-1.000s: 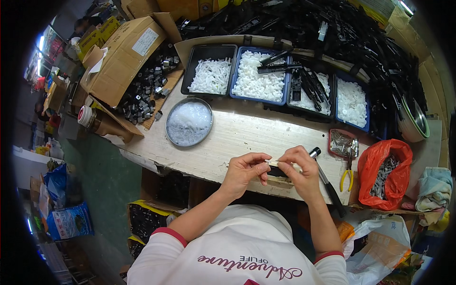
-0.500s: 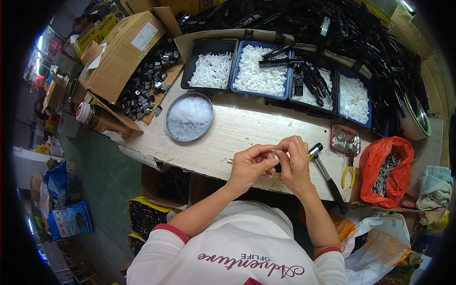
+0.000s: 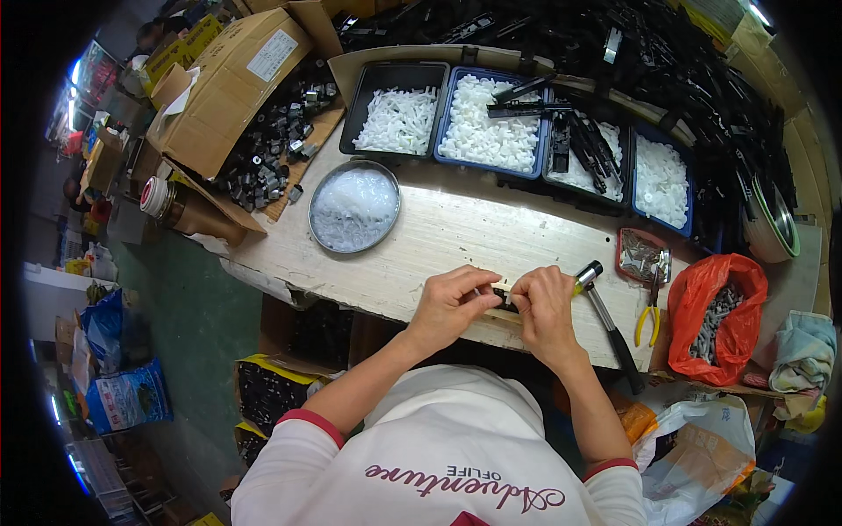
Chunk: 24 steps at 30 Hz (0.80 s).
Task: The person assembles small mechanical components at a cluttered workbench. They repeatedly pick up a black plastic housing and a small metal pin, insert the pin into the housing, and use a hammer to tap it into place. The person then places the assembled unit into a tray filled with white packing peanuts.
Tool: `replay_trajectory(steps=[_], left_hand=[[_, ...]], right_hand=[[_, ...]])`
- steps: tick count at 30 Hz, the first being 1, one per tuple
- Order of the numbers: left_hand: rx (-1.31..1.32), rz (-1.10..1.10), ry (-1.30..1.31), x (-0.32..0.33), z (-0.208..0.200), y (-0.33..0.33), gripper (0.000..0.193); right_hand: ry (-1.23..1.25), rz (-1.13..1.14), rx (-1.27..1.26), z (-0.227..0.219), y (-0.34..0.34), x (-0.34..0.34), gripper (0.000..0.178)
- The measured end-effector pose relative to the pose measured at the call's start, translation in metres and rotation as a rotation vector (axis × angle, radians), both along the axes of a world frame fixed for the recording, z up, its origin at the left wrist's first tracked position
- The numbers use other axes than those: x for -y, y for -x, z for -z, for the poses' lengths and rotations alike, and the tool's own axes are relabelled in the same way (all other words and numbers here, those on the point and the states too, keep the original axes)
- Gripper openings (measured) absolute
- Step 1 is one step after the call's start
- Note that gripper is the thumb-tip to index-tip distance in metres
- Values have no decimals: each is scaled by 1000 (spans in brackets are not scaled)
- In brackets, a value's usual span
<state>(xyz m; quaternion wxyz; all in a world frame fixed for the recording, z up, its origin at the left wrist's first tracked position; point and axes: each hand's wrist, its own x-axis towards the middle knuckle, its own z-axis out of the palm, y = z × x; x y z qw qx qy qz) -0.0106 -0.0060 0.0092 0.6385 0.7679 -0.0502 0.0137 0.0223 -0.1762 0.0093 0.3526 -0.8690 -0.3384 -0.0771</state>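
Over the front edge of the bench, both my hands meet at a small black part, mostly hidden by the fingers. A pale bit shows along its upper side. My left hand pinches its left end between thumb and fingertips. Bent fingers of my right hand close over the right end; what else they hold is hidden. Just right of that hand lies a hammer with a black grip, its head pointing away from me. Yellow-handled pliers lie further right.
Bins of white plastic parts line the back, with black assemblies on one. A round metal dish of clear pieces stands left. A red tray of small metal pieces and a red bag of grey parts stand right.
My hands have drawn slightly apart, and the black part now shows between them. My right hand has turned its back upward. The camera view has shifted slightly.
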Motion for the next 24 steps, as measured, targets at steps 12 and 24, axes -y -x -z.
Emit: replay_trajectory(steps=[12, 24], left_hand=[[-89, 24, -107, -6, 10, -4, 19], [-81, 37, -154, -5, 9, -5, 20]], right_hand=[[179, -42, 95, 18, -2, -9, 16], [269, -32, 185, 17, 2, -12, 16]])
